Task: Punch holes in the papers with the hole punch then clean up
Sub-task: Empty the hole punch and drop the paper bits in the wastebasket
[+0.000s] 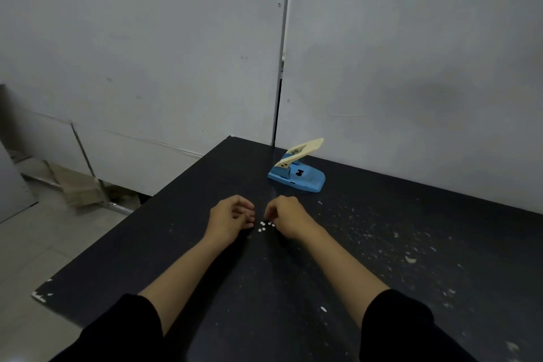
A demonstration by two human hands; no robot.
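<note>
A blue hole punch with a cream lever raised stands on the black table, near the wall. Several small white paper dots lie in a cluster on the table between my hands. My left hand rests to the left of the dots with its fingers curled, palm turned toward them. My right hand sits to the right of the dots, fingertips pinched down at the cluster; whether a dot is between them is hidden. No paper sheets are in view.
A lone white dot lies near the table's front. White scuffs and flecks mark the table's right half. Grey wall panels rise behind the table. The table's left edge drops to a tiled floor with a cardboard piece.
</note>
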